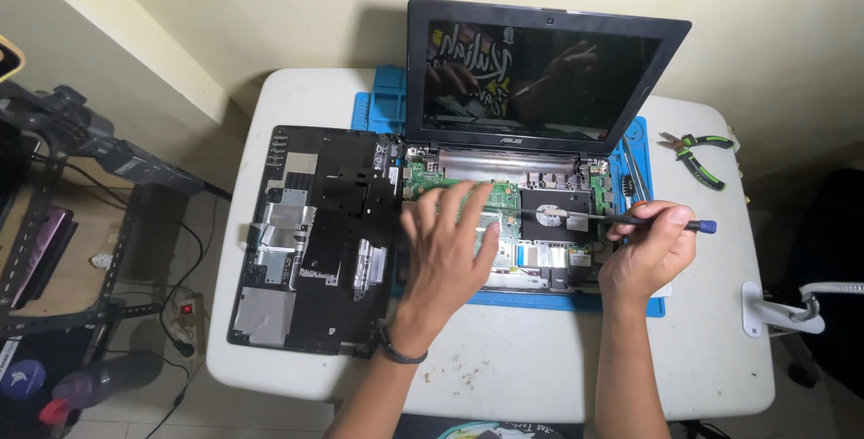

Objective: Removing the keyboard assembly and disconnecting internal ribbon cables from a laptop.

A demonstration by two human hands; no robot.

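Head view: white table (pixel 558 367) against a cream wall, blue mat (pixel 382 102) under an opened laptop (pixel 540 178), left hand (pixel 445 246) flat, fingers spread, hiding the board, right hand (pixel 648 246) closed round a screwdriver (pixel 630 219), tip hard to make out.

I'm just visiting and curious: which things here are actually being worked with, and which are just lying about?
In use:
opened black laptop
thin blue-tipped screwdriver in right hand
left hand on its circuit board

Lying about:
removed black keyboard cover
green-handled pliers
blue work mat
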